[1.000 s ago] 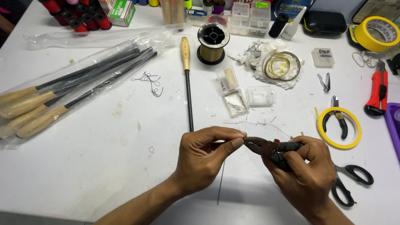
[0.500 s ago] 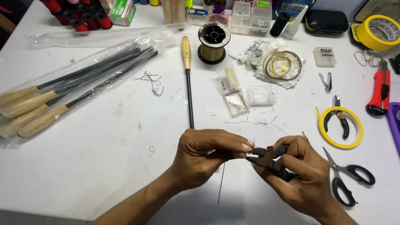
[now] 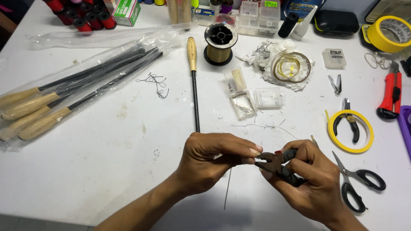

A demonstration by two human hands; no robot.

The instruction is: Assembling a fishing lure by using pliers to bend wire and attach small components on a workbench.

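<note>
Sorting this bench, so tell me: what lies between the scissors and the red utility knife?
In the head view, a yellow tape ring with small pliers inside lies between scissors and knife.

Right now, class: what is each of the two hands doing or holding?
Left hand: fingertips pinched shut on a thin wire at the plier tips.
Right hand: closed around dark pliers.
</note>
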